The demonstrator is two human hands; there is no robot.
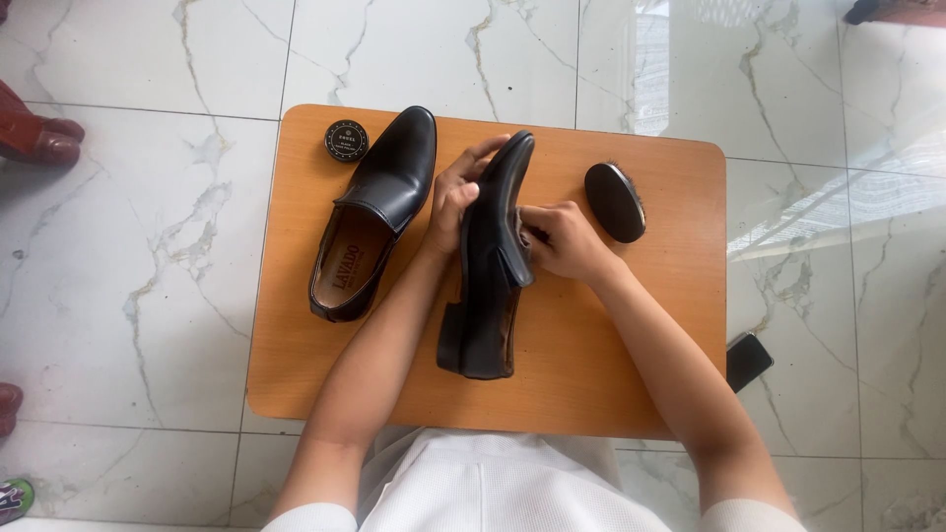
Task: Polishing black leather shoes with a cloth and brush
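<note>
Head view, looking down on a low orange-brown wooden table with rounded corners (631, 394), set on white marble-patterned floor tiles (128, 256).

Our left hand (455, 197) grips a black leather slip-on dress shoe (490, 286), tipped on its side near the middle of the table, toe toward the far edge, heel toward the near edge. The fingers curl over the toe end and are closed on the upper, with the thumb on our side.

Our right hand (564, 241) presses against the shoe's opening side, fingers bunched together around something small and dark. We cannot tell what it is; it may be a cloth or a small brush.

The second black leather shoe of the pair (379, 212) lies flat toward the far left corner, tan lining showing. A small round black tin with a lid (346, 141) sits just beside its toe at the far edge. A black oval shoe brush (614, 202) rests toward the far right, apart from our right hand. A dark phone (748, 360) lies on the floor by the table's right edge. Reddish-brown footwear (39, 138) shows at the left border.

Handling judgement: the shoe looks moderately light, stiff at sole and heel, and softer in the upper. The polished leather is likely slick and prone to smudging. The firmest holds appear to be the toe and the heel block, or a hand inside the opening.
</note>
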